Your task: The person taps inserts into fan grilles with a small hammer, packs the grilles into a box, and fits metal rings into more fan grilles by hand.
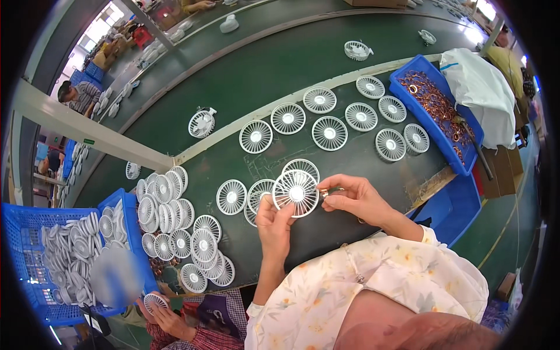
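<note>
My left hand (275, 227) grips a white round fan grille (296, 194) by its lower left rim, raised over the dark green worktop. At the grille's right edge, my right hand (360, 203) pinches a small copper-coloured piece (328, 190), possibly a ring; the fingers partly hide it. Just behind the held grille, two more grilles lie overlapping, and another grille (231, 197) rests to their left. Farther back, several grilles (329, 133) are spread out on the worktop.
A blue tray (402, 87) of copper-coloured rings (434, 105) stands at right beside a white bag (481, 87). Stacked grilles (204, 245) and a blue basket (26, 274) lie left. Beyond the rail, a green conveyor (256, 76) carries fan parts. A co-worker's hands (172, 321) hold a grille at lower left.
</note>
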`<state>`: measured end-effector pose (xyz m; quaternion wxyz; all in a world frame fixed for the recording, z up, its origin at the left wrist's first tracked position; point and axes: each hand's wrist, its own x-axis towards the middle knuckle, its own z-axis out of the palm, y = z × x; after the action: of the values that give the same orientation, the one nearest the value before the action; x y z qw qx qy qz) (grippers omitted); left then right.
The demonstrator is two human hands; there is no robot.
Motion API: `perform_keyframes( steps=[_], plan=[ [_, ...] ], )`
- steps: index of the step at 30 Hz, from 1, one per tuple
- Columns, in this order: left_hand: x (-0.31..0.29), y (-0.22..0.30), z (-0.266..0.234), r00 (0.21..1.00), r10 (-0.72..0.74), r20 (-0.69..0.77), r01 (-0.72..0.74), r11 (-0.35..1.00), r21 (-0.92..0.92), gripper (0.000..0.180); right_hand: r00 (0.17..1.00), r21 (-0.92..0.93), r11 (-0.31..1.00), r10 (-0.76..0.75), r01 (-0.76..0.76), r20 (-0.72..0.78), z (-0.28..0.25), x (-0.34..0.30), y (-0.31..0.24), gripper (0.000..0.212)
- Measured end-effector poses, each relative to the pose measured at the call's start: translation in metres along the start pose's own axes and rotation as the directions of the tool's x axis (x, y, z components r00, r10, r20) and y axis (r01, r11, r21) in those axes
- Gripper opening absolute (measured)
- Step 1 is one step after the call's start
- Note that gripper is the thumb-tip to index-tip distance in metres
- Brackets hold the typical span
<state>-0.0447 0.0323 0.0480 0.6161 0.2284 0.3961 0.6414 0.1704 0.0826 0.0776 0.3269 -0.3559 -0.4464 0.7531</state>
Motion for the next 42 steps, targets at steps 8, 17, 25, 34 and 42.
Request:
perform_keyframes(
  steps=[8,17,25,34,42],
  plan=[
    [-0.008,-0.021,0.009,0.993,-0.095,0.063,0.097,0.995,-0.028,0.031,0.919,-0.351,0.862,-0.393,0.367,-0.005,0.006,0.0,0.003,0.028],
    [-0.013,-0.03,0.015,0.995,-0.066,0.076,0.057,0.993,0.105,0.027,0.775,-0.835,0.281,-0.584,0.473,0.242,0.006,0.002,0.003,0.025],
    [-0.012,-0.021,0.019,0.981,-0.184,0.066,0.162,0.953,0.256,0.03,0.754,-0.771,0.275,-0.544,0.574,0.368,-0.008,0.0,0.005,0.022],
    [0.015,-0.014,0.046,0.923,-0.229,0.309,0.129,0.941,0.313,0.027,0.637,-0.719,0.216,-0.668,0.661,0.385,-0.037,-0.016,-0.012,0.028],
    [0.079,-0.058,0.1,0.677,0.22,0.702,-0.733,0.278,0.621,0.035,0.823,-0.872,0.434,-0.564,0.226,-0.068,-0.052,-0.039,0.021,0.012]
  ],
)
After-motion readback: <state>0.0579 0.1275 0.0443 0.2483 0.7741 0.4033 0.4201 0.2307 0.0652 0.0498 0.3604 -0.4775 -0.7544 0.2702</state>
